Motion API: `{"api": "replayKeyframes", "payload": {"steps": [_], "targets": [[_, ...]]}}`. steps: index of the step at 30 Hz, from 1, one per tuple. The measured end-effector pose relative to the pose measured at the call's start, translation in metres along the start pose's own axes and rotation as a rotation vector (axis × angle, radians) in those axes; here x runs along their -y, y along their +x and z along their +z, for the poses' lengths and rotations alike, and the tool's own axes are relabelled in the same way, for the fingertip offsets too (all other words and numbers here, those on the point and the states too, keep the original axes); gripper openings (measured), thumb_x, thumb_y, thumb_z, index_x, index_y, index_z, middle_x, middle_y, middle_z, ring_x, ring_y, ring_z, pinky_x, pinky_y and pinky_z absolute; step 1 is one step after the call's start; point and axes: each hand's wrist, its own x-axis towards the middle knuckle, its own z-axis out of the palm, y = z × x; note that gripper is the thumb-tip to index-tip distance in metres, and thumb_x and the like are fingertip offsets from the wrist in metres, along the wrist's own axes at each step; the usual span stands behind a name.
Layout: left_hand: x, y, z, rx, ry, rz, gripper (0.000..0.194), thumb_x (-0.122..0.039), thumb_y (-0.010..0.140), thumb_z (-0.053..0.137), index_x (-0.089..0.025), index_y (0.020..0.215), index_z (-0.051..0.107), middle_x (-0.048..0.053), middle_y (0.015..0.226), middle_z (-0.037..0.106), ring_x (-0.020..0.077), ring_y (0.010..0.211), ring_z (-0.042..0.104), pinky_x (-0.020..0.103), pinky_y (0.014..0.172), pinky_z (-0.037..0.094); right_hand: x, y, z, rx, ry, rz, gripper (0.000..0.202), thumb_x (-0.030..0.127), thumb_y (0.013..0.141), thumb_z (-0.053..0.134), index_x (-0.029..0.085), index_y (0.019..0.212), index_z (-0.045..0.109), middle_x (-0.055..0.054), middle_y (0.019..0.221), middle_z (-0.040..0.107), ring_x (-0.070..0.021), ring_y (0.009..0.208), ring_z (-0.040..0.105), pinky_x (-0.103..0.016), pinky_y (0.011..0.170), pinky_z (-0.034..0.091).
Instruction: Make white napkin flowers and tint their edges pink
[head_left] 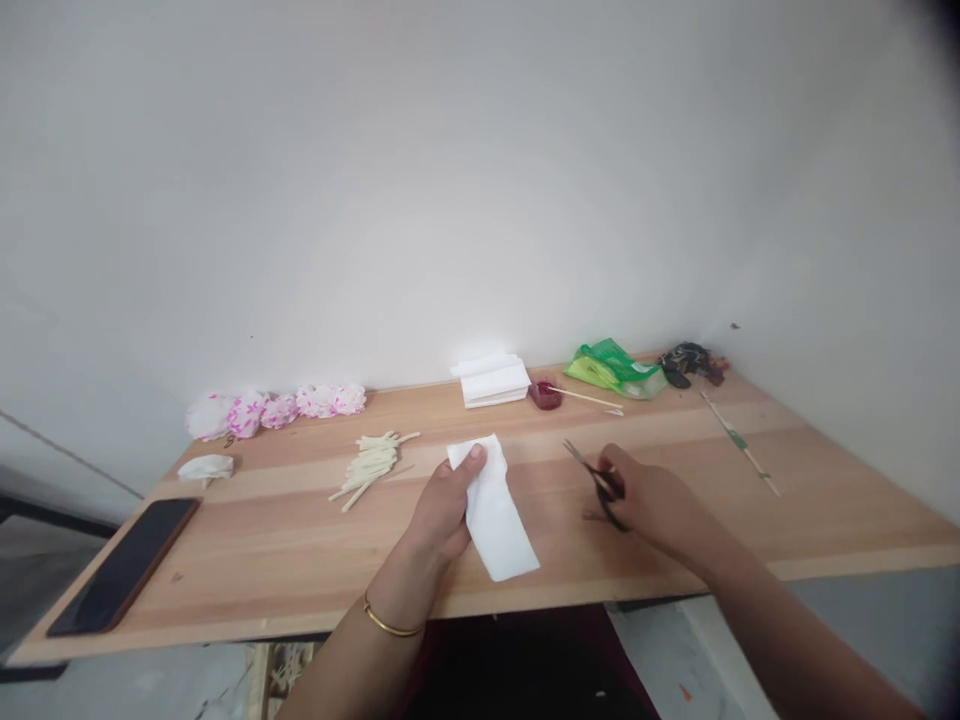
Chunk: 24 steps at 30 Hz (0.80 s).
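Black-handled metal scissors (604, 487) are filling the gripping right hand (646, 502). The left hand (442, 510) is pinching long white paper (498, 525), probably steadying it.

- The left forearm (356, 635) rises from the bottom edge, angled away and to the right, its wrist nearly in line with the hand.
- The left hand (444, 505) is closed in a pinch, its thumb (472, 462) pressed on top.
- The right forearm (784, 625) slants in from the lower right corner (at a flatter angle than the other).
- The right hand (637, 497) is curled, back upward; its lower fingers seem bent too, though blur softens them.
- The hands are apart, roughly level.
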Motion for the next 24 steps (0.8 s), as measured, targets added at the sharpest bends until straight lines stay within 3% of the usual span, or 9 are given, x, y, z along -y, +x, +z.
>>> {"api": "replayKeyframes", "payload": {"steps": [2,4,10,13,17,21,24], "targets": [[-0.002,0.0,0.0,0.018,-0.042,-0.022,0.039,-0.045,0.062,0.078,-0.011,0.073,0.062,0.004,0.058,0.064,0.013,0.049,0.058,0.023,0.048,0.047,-0.027,0.012,-0.01,-0.011,-0.185,-0.028,0.013,0.023,0.073,0.06,0.022,0.074,0.047,0.002,0.059,0.056,-0.0169,0.054,0.052,-0.026,0.051,0.027],[-0.003,-0.001,-0.002,0.032,-0.08,-0.024,0.037,-0.04,0.061,0.08,-0.011,0.076,0.062,0.005,0.062,0.066,0.0144,0.052,0.061,0.024,0.05,0.049,-0.05,0.022,-0.02,-0.007,-0.284,-0.009,0.018,0.022,0.068,0.064,0.022,0.072,0.046,0.0,0.059,0.057,-0.0186,0.055,0.053,-0.026,0.05,0.026],[-0.003,0.0,-0.005,0.1,-0.13,-0.036,0.031,-0.028,0.058,0.083,-0.012,0.073,0.061,0.003,0.06,0.065,0.0131,0.049,0.06,0.023,0.049,0.048,-0.083,0.038,-0.048,-0.039,-0.249,-0.126,0.013,0.014,0.068,0.067,0.02,0.068,0.055,-0.005,0.066,0.06,-0.0172,0.057,0.054,-0.028,0.05,0.028],[-0.002,0.0,-0.004,0.078,-0.082,0.039,0.03,-0.027,0.058,0.083,-0.012,0.075,0.063,0.002,0.062,0.066,0.0135,0.052,0.06,0.025,0.051,0.049,-0.086,0.041,-0.056,-0.044,-0.258,-0.143,0.021,0.012,0.057,0.075,0.02,0.061,0.056,-0.005,0.067,0.057,-0.0156,0.055,0.05,-0.027,0.049,0.025],[-0.001,-0.002,-0.003,0.007,0.059,0.204,0.028,-0.024,0.06,0.082,-0.011,0.08,0.066,0.003,0.07,0.069,0.013,0.06,0.062,0.024,0.058,0.05,-0.09,0.042,-0.063,0.049,-0.22,-0.132,0.031,0.003,0.047,0.076,0.021,0.06,0.055,0.001,0.051,0.055,-0.0133,0.046,0.048,-0.025,0.043,0.025],[-0.005,-0.007,-0.005,0.026,0.242,0.316,0.023,-0.027,0.065,0.079,-0.012,0.071,0.063,-0.002,0.063,0.062,0.0094,0.058,0.057,0.02,0.055,0.045,-0.081,0.039,-0.073,0.121,-0.168,-0.168,0.026,0.005,0.056,0.073,0.022,0.058,0.054,0.002,0.052,0.058,-0.013,0.047,0.051,-0.024,0.043,0.03],[-0.005,-0.009,-0.003,0.036,0.352,0.367,0.025,-0.029,0.066,0.077,-0.013,0.066,0.058,-0.004,0.06,0.056,0.0076,0.056,0.052,0.018,0.052,0.041,-0.047,0.031,-0.074,0.074,-0.066,-0.207,0.018,0.02,0.067,0.073,0.021,0.062,0.056,0.0,0.056,0.059,-0.0149,0.051,0.053,-0.026,0.046,0.036]]}}
